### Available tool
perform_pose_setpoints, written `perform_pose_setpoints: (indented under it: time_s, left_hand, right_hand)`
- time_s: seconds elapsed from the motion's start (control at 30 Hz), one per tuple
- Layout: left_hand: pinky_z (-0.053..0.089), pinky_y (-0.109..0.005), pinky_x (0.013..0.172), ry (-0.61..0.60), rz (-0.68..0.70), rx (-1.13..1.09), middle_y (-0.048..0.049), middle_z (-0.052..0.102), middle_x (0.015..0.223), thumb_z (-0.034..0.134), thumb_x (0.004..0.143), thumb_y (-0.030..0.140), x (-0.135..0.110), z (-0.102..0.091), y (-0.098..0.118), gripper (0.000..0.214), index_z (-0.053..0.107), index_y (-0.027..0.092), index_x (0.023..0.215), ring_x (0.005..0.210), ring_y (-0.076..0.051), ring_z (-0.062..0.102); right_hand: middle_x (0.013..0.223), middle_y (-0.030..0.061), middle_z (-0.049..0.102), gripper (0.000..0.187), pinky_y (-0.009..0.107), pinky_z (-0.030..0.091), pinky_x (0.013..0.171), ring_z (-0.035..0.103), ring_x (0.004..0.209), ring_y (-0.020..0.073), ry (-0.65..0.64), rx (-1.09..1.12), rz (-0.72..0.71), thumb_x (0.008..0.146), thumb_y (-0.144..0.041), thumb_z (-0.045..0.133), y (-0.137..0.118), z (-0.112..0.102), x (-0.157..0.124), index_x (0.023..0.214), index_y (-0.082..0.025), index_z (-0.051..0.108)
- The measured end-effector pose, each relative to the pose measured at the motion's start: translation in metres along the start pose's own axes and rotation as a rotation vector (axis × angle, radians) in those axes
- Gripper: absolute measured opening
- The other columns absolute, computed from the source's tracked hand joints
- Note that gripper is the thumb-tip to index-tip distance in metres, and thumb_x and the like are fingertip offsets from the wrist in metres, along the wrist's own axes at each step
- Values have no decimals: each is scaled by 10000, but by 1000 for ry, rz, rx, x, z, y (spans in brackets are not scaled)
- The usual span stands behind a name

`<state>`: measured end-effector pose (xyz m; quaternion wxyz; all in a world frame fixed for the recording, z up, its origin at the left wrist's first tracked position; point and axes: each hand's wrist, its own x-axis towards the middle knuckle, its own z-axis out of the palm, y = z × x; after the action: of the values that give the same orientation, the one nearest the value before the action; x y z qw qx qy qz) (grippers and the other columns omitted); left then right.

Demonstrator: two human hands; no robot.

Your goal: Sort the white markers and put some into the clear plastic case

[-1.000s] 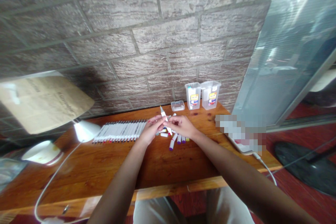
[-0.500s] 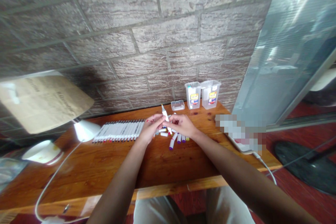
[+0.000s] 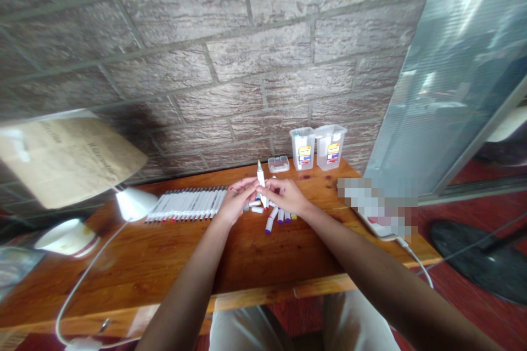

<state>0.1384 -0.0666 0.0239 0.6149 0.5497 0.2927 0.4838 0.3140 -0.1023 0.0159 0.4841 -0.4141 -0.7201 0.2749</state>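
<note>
A white marker (image 3: 261, 176) stands nearly upright between my hands, its cap off and its yellowish tip pointing up. My left hand (image 3: 239, 198) pinches it from the left. From the other side, the thumb and fingers of my right hand (image 3: 286, 195) are closed on the same marker. Its lower end is partly hidden by the fingers. Under and between the hands lie several loose markers (image 3: 270, 221), some with purple ends. Left of my left hand, many white markers (image 3: 187, 205) lie side by side in a neat row.
Two clear plastic containers (image 3: 303, 149) and a small clear lid (image 3: 279, 164) stand by the brick wall. A lamp (image 3: 134, 204), a paper cup (image 3: 68, 238) and a white cable (image 3: 78, 285) occupy the left. A blurred-out device (image 3: 376, 214) with a cable lies on the right of the wooden table (image 3: 263, 263).
The marker has turned from leaning left to almost upright, its tip shifting slightly right and up. Both hands stay in nearly the same place, still gripping it.
</note>
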Motion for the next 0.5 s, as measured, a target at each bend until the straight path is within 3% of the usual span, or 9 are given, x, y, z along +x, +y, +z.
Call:
perform_pose_setpoints:
  time_s: [0.2, 0.5]
  left_hand:
    - [365, -197, 519, -11, 29, 10, -24, 701, 769, 899, 655, 381, 2, -1, -3, 417, 795, 176, 1004, 550, -58, 486]
    - [364, -192, 506, 14, 37, 16, -18, 693, 748, 903, 644, 377, 1, 2, 0, 419, 787, 164, 987, 547, -57, 481]
  right_hand:
    - [647, 7, 636, 494, 243, 378, 576, 542, 630, 137, 3, -14, 1, 917, -629, 559, -2, -1, 0, 767, -179, 696]
    - [612, -1, 631, 466, 242, 394, 583, 568, 630, 141, -5, -35, -11, 920, -608, 570, -5, -1, -1, 756, -192, 703]
